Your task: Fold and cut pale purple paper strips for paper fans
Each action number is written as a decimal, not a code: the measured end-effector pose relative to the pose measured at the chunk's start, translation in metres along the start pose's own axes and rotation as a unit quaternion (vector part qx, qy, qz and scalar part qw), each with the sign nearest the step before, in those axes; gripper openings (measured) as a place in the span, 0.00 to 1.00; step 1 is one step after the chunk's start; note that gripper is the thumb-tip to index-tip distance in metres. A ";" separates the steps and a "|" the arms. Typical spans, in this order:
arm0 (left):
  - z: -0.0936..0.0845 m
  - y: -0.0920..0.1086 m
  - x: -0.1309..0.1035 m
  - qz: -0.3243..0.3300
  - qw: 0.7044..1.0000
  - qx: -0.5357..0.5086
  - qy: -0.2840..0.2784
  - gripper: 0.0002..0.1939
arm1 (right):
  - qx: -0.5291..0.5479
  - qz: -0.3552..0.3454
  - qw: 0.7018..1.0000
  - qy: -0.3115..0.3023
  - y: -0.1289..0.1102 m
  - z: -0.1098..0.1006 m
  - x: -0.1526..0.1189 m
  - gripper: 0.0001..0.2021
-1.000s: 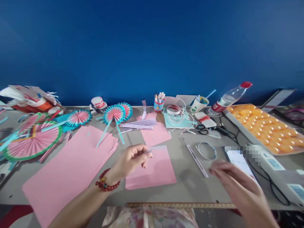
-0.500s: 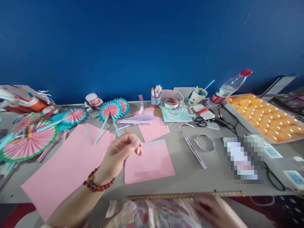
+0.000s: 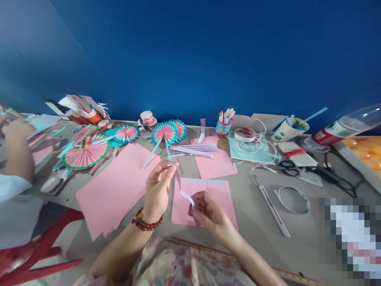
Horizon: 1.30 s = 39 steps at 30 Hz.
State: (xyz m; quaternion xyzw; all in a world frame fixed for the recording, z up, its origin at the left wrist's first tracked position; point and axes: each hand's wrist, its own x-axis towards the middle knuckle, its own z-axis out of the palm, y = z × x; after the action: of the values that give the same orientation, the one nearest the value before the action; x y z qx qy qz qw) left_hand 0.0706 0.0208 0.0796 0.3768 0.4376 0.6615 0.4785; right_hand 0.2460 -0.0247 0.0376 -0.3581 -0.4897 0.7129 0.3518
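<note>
A thin pale lilac strip [image 3: 186, 195] hangs in a curve between my two hands. Its upper end is pinched between the thumb and fingertips of my left hand [image 3: 157, 188], which wears a red bead bracelet. Closed on the lower end is my right hand [image 3: 212, 212], fingers curled. Under them lies a pink paper sheet [image 3: 205, 200] with a pale band along its far edge. Beyond my left hand, two pleated pink-and-blue paper fans [image 3: 164, 132] rest with their stick handles toward me. A stack of pink sheets [image 3: 116, 188] is to the left.
Folded lilac strips [image 3: 195, 149] lie behind the pink sheet. To the right are a utility knife [image 3: 272, 206], a coiled band [image 3: 293, 200], scissors [image 3: 288, 167], a tape roll [image 3: 245, 134] and a tilted bottle [image 3: 336, 132]. At far left, another person's arm [image 3: 19, 147] reaches over the table.
My right hand has come up from the table's front edge to the strip, which now stretches between both hands. The view has swung left, bringing another person's arm into sight.
</note>
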 end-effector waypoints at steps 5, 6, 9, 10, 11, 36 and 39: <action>-0.003 -0.012 -0.003 0.053 0.995 0.086 -0.002 0.04 | -0.023 0.014 1.000 0.008 -0.002 -0.007 -0.006 0.29; -0.002 -0.012 -0.003 0.059 0.993 0.098 -0.005 0.05 | -0.049 0.012 0.998 0.032 0.001 -0.006 -0.006 0.28; -0.006 -0.011 -0.004 0.059 0.991 0.117 0.001 0.06 | -0.063 0.008 0.994 0.093 0.007 -0.008 -0.008 0.17; -0.010 -0.010 -0.004 0.053 0.991 0.122 0.004 0.07 | -0.056 0.008 0.993 0.101 0.008 -0.011 -0.010 0.17; -0.014 -0.008 -0.004 0.044 0.990 0.132 0.006 0.07 | -0.054 0.011 0.993 0.105 0.009 -0.015 -0.012 0.18; -0.079 -0.023 -0.069 -0.100 0.863 0.431 -0.243 0.07 | -0.436 -0.056 0.891 0.114 0.018 -0.099 -0.069 0.13; -0.078 -0.022 -0.066 -0.096 0.858 0.435 -0.255 0.06 | -0.461 -0.073 0.876 0.121 0.022 -0.101 -0.070 0.11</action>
State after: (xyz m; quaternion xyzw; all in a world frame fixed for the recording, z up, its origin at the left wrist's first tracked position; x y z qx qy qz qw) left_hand 0.0226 -0.0566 0.0273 0.6582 0.5772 0.2354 0.4221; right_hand 0.3638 -0.0451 0.0014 -0.5265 -0.7414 0.3293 0.2544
